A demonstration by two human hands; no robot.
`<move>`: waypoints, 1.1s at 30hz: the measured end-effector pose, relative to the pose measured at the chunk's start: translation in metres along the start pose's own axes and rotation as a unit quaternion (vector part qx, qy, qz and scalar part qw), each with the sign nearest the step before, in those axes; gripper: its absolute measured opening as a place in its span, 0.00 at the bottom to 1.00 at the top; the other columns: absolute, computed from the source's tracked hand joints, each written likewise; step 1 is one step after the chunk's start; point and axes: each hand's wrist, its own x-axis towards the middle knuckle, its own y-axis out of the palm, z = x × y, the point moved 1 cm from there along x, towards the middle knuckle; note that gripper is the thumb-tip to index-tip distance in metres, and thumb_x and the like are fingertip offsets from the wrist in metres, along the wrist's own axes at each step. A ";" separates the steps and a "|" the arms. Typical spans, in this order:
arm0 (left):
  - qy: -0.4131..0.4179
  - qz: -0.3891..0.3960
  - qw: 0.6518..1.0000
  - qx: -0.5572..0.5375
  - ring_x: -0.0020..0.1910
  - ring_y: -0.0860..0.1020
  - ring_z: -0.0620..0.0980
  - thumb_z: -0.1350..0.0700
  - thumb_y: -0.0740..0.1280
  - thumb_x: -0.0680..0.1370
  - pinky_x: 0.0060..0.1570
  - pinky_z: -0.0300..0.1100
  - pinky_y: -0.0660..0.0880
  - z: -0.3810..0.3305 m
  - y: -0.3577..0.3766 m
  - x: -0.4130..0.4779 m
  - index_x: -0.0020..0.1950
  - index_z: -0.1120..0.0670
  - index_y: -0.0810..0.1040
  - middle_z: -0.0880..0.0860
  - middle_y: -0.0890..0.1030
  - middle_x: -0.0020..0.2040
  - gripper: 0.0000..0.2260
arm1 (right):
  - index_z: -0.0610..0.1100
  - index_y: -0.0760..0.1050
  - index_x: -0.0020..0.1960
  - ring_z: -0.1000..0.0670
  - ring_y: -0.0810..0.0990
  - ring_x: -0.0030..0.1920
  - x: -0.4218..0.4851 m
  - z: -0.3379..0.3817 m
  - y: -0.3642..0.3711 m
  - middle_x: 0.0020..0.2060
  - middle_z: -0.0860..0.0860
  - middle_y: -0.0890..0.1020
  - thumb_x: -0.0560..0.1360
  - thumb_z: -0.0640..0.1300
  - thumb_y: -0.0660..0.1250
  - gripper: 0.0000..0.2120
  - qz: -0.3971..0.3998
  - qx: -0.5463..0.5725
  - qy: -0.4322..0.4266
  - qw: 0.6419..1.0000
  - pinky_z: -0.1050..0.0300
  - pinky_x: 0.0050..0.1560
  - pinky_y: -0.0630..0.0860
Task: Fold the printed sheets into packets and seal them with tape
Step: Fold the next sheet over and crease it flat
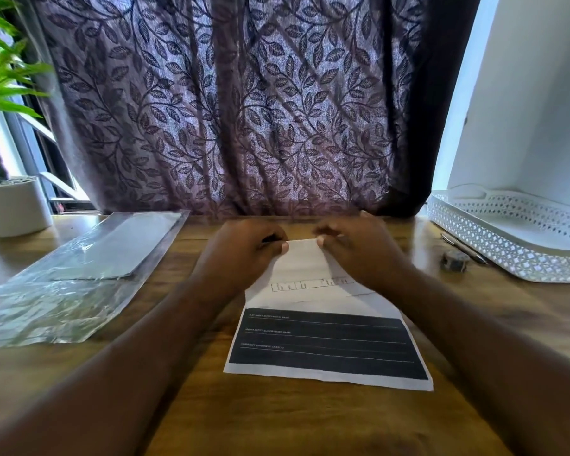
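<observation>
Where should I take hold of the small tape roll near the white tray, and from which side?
Probably by its outer rim, fingers on opposite sides, coming from above and the left. The small tape roll lies free on the wooden table; the pen and the white tray crowd its far and right sides. The right hand, nearest, pinches the printed sheet.

The printed sheet (313, 302), low in the middle of the frame, bore three small white captions on its black band (326, 347). They seemed to read "DAY SHIFT SUPERVISOR NAME", "NIGHT SHIFT SUPERVISOR NAME" and "CURRENT ONGOING TASK ID". The ruled grid (310, 284) above the band was too blurred to read.
</observation>
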 end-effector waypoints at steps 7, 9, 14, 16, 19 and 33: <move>0.037 0.002 0.999 0.002 0.42 0.80 0.42 0.50 0.70 0.77 0.43 0.47 0.78 -0.010 -0.001 -0.001 0.50 0.48 0.85 0.43 0.84 0.44 0.06 | 0.49 0.78 0.44 0.53 0.71 0.33 0.002 0.017 0.008 0.33 0.57 0.76 0.79 0.51 0.60 0.11 0.039 -0.069 -0.100 0.992 0.54 0.44 0.67; 0.032 0.009 0.999 0.008 0.43 0.79 0.42 0.50 0.71 0.77 0.45 0.47 0.78 -0.008 -0.003 0.000 0.50 0.47 0.85 0.43 0.84 0.45 0.05 | 0.50 0.80 0.44 0.53 0.72 0.32 0.003 0.012 0.003 0.32 0.56 0.77 0.79 0.51 0.61 0.10 0.049 -0.090 -0.108 0.989 0.56 0.39 0.66; -0.017 -0.008 1.000 -0.023 0.43 0.81 0.44 0.44 0.68 0.73 0.46 0.48 0.79 0.010 -0.013 0.002 0.47 0.46 0.85 0.43 0.85 0.44 0.10 | 0.47 0.84 0.47 0.49 0.80 0.36 -0.001 -0.019 -0.017 0.36 0.53 0.84 0.79 0.48 0.68 0.08 0.034 -0.051 -0.044 0.997 0.50 0.39 0.78; -0.034 -0.006 0.999 -0.036 0.42 0.81 0.43 0.43 0.67 0.71 0.47 0.48 0.79 0.014 -0.014 0.002 0.46 0.46 0.85 0.43 0.85 0.43 0.11 | 0.45 0.85 0.47 0.48 0.80 0.36 -0.004 -0.032 -0.023 0.35 0.50 0.84 0.78 0.46 0.70 0.06 0.028 -0.015 -0.006 0.999 0.49 0.40 0.79; -0.046 -0.001 0.998 -0.045 0.41 0.81 0.40 0.43 0.69 0.71 0.46 0.48 0.79 0.014 -0.012 0.003 0.45 0.46 0.85 0.41 0.85 0.41 0.10 | 0.43 0.85 0.43 0.49 0.79 0.34 -0.004 -0.045 -0.026 0.32 0.49 0.83 0.76 0.45 0.72 0.06 0.025 0.007 0.039 0.999 0.55 0.37 0.73; -0.067 0.001 0.997 -0.042 0.42 0.80 0.42 0.51 0.71 0.77 0.47 0.49 0.79 0.020 -0.009 0.003 0.46 0.47 0.84 0.43 0.84 0.42 0.02 | 0.45 0.85 0.46 0.58 0.83 0.34 -0.006 -0.050 -0.031 0.35 0.54 0.85 0.76 0.39 0.73 0.03 0.016 0.099 0.103 0.990 0.67 0.36 0.76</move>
